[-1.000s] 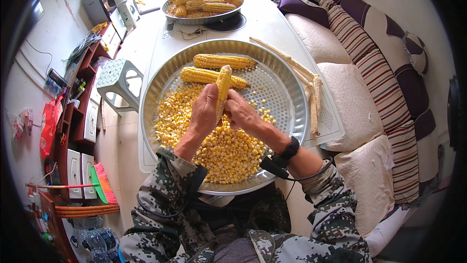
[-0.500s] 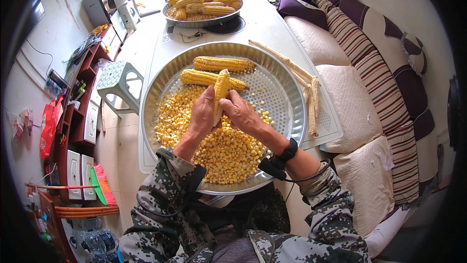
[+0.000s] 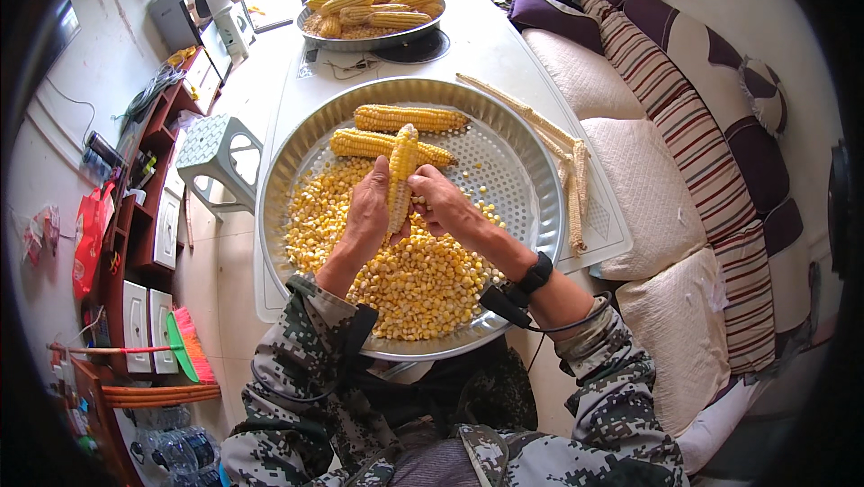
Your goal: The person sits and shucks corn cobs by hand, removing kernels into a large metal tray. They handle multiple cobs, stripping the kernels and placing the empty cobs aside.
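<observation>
Between my two hands stands a corn cob, tilted upright, with part of its side stripped of kernels. My left hand grips the cob from its left side. On the other side my right hand has its fingers curled and pressed against the cob's lower half. Both hands are above a large round metal pan with a perforated bottom. Loose yellow kernels heap in its near and left part. Two more cobs, an upper one and a lower one, lie at the pan's far side.
Bare stripped cobs lie on the white table right of the pan. A second pan piled with corn stands farther back. A plastic stool is at the left, a cushioned sofa along the right.
My right hand has shifted slightly on the cob, its fingers now farther down and to the side. More of the cob's lower part shows. The whole view has moved a little.
</observation>
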Demonstrator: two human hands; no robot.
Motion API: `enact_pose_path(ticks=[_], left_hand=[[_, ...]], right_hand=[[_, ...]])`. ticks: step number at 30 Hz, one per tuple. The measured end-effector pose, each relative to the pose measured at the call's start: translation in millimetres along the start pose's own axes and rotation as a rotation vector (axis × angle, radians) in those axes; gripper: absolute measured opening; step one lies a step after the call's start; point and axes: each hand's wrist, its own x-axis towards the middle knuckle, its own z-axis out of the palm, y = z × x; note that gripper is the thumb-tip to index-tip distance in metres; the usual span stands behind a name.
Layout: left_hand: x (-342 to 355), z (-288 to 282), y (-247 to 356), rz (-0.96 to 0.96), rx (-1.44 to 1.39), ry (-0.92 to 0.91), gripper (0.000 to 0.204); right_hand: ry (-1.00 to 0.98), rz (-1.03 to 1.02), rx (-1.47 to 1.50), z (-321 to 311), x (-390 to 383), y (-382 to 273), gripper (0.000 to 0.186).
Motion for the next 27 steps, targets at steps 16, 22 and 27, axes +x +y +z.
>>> enact_pose_path(ticks=[16,22,27], left_hand=[[2.7,0.2,-2.5,0.031,0.124,0.071,0.056],[6.0,3.0,-7.1,0.060,0.087,0.024,0.056],[3.1,-1.3,-3.7,0.014,0.027,0.034,0.057]], right_hand=[[0.030,-0.121,-0.217,1.0,2.5,2.8,0.046],[0.179,-0.596,-0.617,-1.2,14.2,30.3,0.046],[-0.034,0.036,0.081,2.8,-2.1,-3.3,0.028]])
